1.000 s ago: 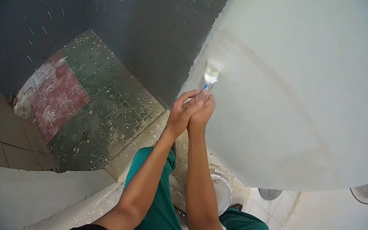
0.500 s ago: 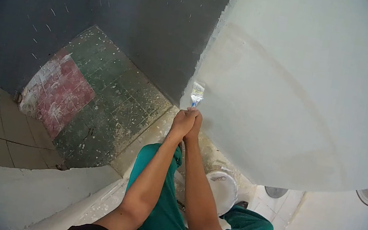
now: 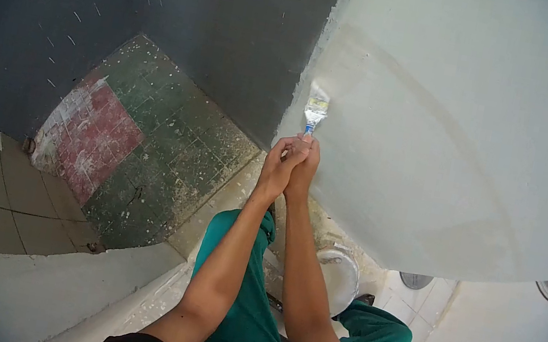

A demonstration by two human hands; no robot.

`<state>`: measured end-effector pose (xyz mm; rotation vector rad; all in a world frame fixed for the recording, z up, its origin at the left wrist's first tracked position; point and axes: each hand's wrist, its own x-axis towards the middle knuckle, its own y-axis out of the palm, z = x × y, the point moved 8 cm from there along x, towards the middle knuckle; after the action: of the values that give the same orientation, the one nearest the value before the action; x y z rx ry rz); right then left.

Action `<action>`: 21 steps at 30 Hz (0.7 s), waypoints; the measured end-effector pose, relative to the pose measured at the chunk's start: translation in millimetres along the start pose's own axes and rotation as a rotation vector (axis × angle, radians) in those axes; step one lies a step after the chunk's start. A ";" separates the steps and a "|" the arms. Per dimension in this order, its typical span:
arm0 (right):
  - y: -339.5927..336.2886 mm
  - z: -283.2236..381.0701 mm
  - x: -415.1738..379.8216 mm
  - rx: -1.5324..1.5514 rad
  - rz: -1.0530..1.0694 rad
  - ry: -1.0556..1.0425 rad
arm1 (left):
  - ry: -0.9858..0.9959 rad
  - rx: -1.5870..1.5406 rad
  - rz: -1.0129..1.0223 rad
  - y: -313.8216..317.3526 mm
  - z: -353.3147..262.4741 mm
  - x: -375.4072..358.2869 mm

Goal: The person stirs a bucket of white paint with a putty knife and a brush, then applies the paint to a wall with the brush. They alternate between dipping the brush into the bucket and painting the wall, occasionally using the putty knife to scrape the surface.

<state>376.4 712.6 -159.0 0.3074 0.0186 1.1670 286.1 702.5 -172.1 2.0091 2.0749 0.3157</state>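
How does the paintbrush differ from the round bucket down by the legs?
Shape: the paintbrush is narrow and flat, while the bucket is round and wider.
Place: the paintbrush is up at the pale wall, held by the left hand and right hand together; the bucket sits low between the legs, touched by neither.
Colour: the paintbrush has blue by its handle; the bucket shows none.
Shared: both look partly white.

Speckled green floor [image 3: 165, 144], apparently tiled

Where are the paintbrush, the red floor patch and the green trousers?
Paintbrush [image 3: 316, 108]: head view, on its metal band.
Red floor patch [image 3: 102, 132]: head view, near its middle.
Green trousers [image 3: 254, 316]: head view, on the left leg.
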 end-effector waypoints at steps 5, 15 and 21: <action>-25.1 -10.1 -20.6 -0.376 -0.013 -0.009 | -0.138 0.091 0.035 -4.7 29.8 0.7; -31.8 -36.2 3.9 -0.066 -0.019 0.098 | -0.129 0.085 0.141 19.3 6.1 -8.2; -1.2 93.5 6.6 -0.186 0.021 -0.208 | 0.120 -0.086 0.247 51.1 -89.6 -23.1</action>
<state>396.3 696.8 -68.7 0.2637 -0.2746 1.1431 307.0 682.0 -70.6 2.2459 1.8423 0.5726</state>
